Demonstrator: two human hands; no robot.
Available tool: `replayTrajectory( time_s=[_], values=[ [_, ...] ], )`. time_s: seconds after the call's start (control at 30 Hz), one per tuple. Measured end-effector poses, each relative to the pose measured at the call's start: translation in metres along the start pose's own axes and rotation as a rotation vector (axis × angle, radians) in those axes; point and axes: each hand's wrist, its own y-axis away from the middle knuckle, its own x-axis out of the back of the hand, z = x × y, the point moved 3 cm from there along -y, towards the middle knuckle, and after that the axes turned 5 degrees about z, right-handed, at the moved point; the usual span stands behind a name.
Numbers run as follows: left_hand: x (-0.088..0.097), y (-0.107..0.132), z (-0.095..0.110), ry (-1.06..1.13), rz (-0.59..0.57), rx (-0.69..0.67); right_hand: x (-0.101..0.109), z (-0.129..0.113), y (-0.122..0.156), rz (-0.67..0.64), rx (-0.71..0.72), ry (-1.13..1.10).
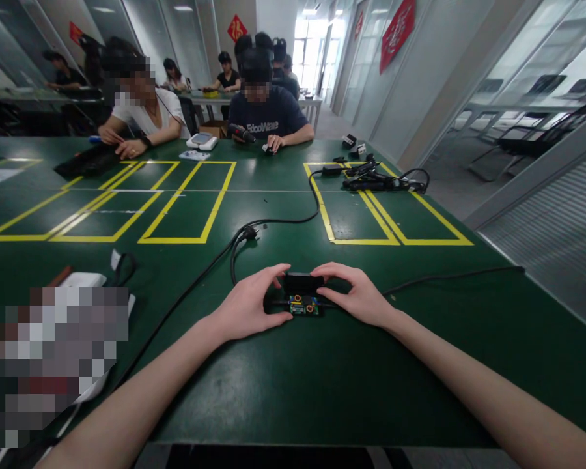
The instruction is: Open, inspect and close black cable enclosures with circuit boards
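A small green circuit board (303, 305) with two copper coils lies in front of me, a black cord running off each side. Just behind it a black plastic case half (303, 282) stands on edge. My left hand (249, 305) curves around the left end, its fingertips at the case half's upper corner and its thumb by the board's lower left corner. My right hand (356, 294) pinches the right end of the case half between thumb and fingers. Whether the board touches the case half, I cannot tell.
A black power cord (195, 273) with a plug (249, 233) crosses the green table (234, 391). Further back lie a black adapter (331, 170) and a heap of black cables (376, 179) by yellow tape outlines. Two people sit across the table. Blurred items lie at left.
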Motion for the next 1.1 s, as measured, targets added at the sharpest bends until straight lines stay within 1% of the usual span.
replayTrajectory(
  time_s=[0.1,0.27,0.4,0.5,0.6,0.73,0.83,0.93,0.97,1.03,1.1],
  values=[
    [0.0,0.0,0.002,0.015,-0.009,-0.008,0.003,-0.002,0.002,-0.016,0.012,-0.006],
    [-0.002,-0.002,0.006,-0.045,-0.04,-0.077,0.002,-0.008,0.004,-0.085,0.058,-0.2],
    [-0.004,-0.003,0.008,-0.068,-0.06,-0.158,0.001,-0.011,0.003,-0.075,0.074,-0.16],
    [-0.005,-0.003,0.009,-0.113,-0.069,-0.195,0.0,-0.016,0.003,-0.088,0.145,-0.085],
    [-0.007,-0.005,0.011,-0.163,-0.082,-0.195,-0.003,-0.02,0.004,-0.126,0.213,0.032],
    [-0.011,-0.01,0.014,-0.237,-0.061,-0.178,-0.011,-0.018,0.006,-0.205,0.28,0.272],
    [-0.016,-0.015,0.016,-0.313,-0.068,-0.159,-0.017,-0.016,0.007,-0.223,0.339,0.434],
    [-0.018,-0.02,0.016,-0.41,-0.11,-0.143,-0.02,-0.017,0.006,-0.234,0.367,0.517],
    [-0.019,-0.021,0.016,-0.434,-0.143,-0.148,-0.021,-0.017,0.005,-0.245,0.361,0.532],
    [-0.018,-0.022,0.014,-0.465,-0.206,-0.182,-0.023,-0.017,0.004,-0.285,0.327,0.554],
    [-0.016,-0.022,0.012,-0.468,-0.259,-0.246,-0.025,-0.017,0.003,-0.337,0.282,0.578]
  ],
)
